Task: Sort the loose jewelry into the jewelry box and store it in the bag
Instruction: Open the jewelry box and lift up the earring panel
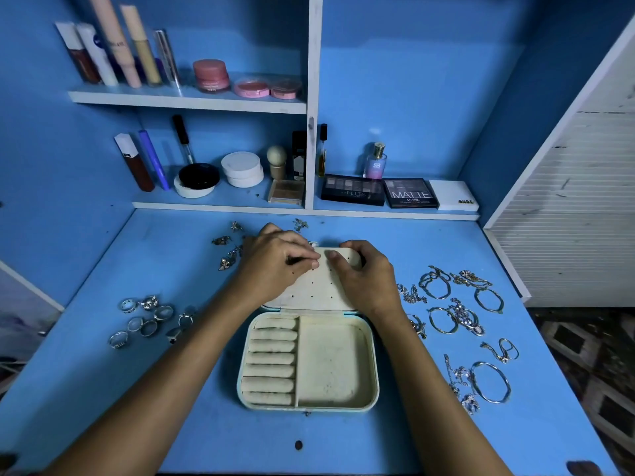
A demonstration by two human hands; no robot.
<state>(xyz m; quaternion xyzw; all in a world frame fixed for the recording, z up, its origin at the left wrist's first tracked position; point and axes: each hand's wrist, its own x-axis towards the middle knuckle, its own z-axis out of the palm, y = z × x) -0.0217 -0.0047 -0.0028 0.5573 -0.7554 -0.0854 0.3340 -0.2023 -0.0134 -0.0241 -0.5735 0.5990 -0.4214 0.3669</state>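
The jewelry box (335, 365) lies open mid-worktop (103, 389), its lid (314, 286) laid back flat. The left hand (278, 259) pinches something small at the lid's holes with curled fingers; what it is I cannot tell. The right hand (364, 269) grips the lid's far edge. Rings (147, 321) lie left, bracelets (464, 321) right, earrings (228, 249) behind

I see the open box (335, 365) in the middle, rings (147, 321) left, bracelets (460, 324) right, earrings (228, 249) behind.

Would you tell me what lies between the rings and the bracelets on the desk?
In the head view, the open jewelry box lies between the rings and the bracelets.
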